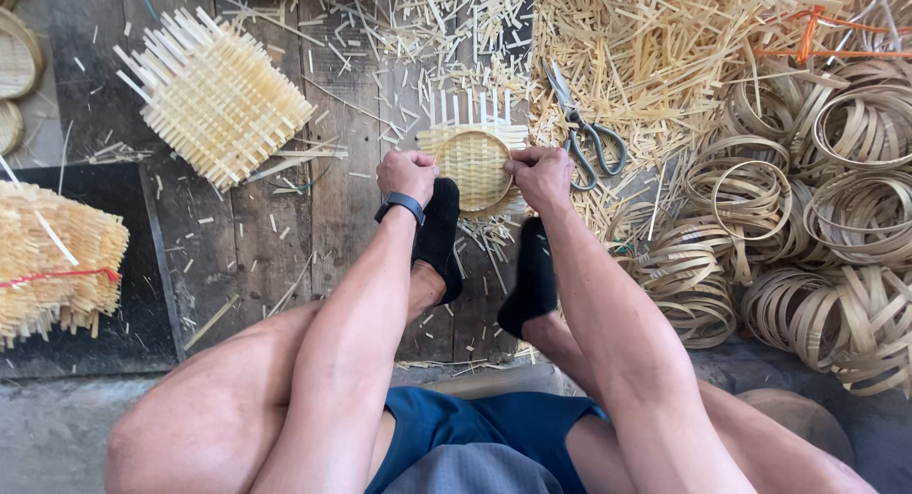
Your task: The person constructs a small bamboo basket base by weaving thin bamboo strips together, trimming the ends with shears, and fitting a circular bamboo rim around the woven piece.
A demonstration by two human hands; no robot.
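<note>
my left hand is curled into a fist on the left edge of the small round woven bamboo mat, and my right hand is clenched the same way on its right edge. the mat lies on the wooden floor just beyond my black-socked feet. scissors lie just right of it.

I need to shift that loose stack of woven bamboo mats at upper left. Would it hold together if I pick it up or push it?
The woven mat stack is probably light and fairly stiff, since it is thin split strips in a tight weave. Its unbound strip ends stick out all round, so they may snag or snap. The layers look loose and could slide apart if pushed.
</note>
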